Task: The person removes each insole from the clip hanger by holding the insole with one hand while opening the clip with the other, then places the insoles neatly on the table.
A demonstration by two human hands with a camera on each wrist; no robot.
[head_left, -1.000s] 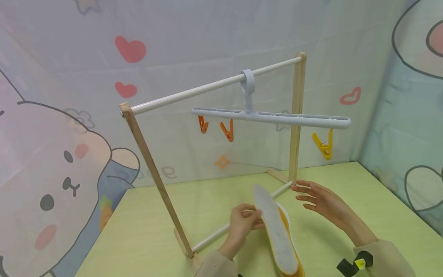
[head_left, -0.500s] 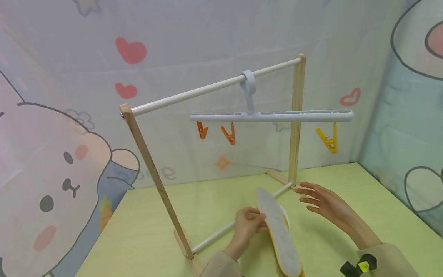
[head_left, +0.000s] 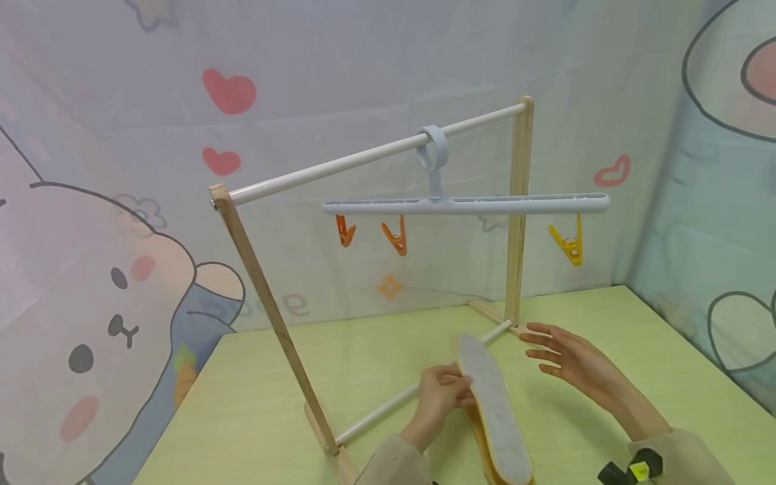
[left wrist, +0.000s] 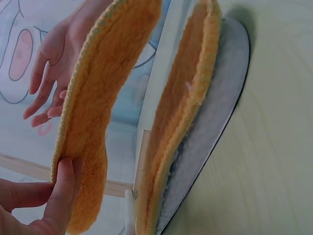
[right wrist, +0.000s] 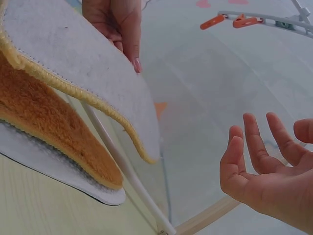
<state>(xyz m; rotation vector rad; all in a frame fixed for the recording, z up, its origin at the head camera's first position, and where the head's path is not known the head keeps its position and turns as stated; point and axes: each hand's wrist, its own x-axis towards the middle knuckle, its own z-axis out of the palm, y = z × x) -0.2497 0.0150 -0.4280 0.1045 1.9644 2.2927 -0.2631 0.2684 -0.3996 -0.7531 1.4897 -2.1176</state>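
My left hand (head_left: 438,399) pinches the edge of an insole (head_left: 494,407), thumb on one face and fingers on the other. The insole has a grey-white felt face and, as the left wrist view shows, an orange fluffy face with a stitched yellow border. Below it, a second orange insole (left wrist: 183,93) lies over a grey sole-shaped piece (left wrist: 222,78) on the table. To the right of the held insole, my right hand (head_left: 572,362) hovers with spread, relaxed fingers and holds nothing. The right wrist view shows its palm and slightly bent fingers.
A wooden rack with a white top bar (head_left: 339,163) stands on the pale green table (head_left: 242,404). From the bar hangs a light grey hanger (head_left: 485,204) bearing two orange clips (head_left: 397,236) and a yellow clip (head_left: 570,242). A low white rod (head_left: 382,411) joins the rack's feet.
My left hand and the held insole have shifted slightly right, uncovering more of the second insole on the left. The hanger has swung a little. My right hand has drifted slightly right.
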